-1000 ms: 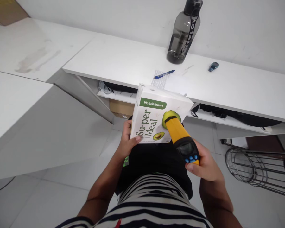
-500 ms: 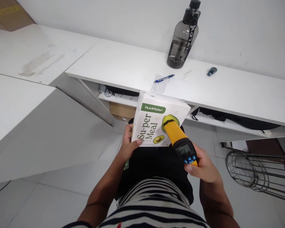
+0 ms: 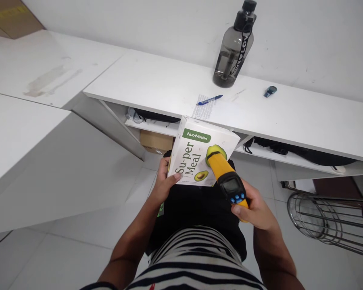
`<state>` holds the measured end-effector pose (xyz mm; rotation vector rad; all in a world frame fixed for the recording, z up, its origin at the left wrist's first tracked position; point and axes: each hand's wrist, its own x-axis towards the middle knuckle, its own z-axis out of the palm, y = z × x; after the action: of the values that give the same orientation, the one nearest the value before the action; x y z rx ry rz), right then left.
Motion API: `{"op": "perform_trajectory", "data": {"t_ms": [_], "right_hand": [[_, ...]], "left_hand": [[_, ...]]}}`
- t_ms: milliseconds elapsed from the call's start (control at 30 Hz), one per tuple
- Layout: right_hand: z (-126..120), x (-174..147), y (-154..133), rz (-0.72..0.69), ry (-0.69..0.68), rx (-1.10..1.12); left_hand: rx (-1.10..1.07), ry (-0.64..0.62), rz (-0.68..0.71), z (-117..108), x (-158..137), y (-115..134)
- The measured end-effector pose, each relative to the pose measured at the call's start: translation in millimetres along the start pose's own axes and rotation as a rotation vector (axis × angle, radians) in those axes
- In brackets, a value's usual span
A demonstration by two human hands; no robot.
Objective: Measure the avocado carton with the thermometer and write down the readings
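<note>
The right hand (image 3: 255,207) gripped the gun (image 3: 226,175), aimed lengthwise toward eleven o'clock at the box (image 3: 196,153) the left hand (image 3: 165,182) pinched.

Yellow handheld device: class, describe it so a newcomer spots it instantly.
At the white desk, the left hand holds a NutriMotion box. The device, in the right hand, overlaps it in view, set apart by its yellow body and blue buttons.

1 meal bx (image 3: 199,155), 1 ylw gadget (image 3: 227,177), 1 btl (image 3: 233,56)
</note>
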<state>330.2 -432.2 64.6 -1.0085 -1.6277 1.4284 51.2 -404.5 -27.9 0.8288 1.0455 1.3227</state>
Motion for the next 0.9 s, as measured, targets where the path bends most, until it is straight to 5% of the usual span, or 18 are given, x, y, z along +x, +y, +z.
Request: {"op": "perform_trajectory", "data": {"t_ms": [300, 633, 900], "right_hand": [[26, 20, 13, 0.066, 0.321, 0.001], [25, 22, 27, 0.039, 0.402, 0.0], [29, 27, 40, 0.145, 0.554, 0.01]], "left_hand": [[-0.126, 0.347, -0.094, 0, 31, -38], [-0.232, 0.387, -0.036, -16, 29, -49], [0.169, 0.657, 0.201, -19, 37, -58]]}}
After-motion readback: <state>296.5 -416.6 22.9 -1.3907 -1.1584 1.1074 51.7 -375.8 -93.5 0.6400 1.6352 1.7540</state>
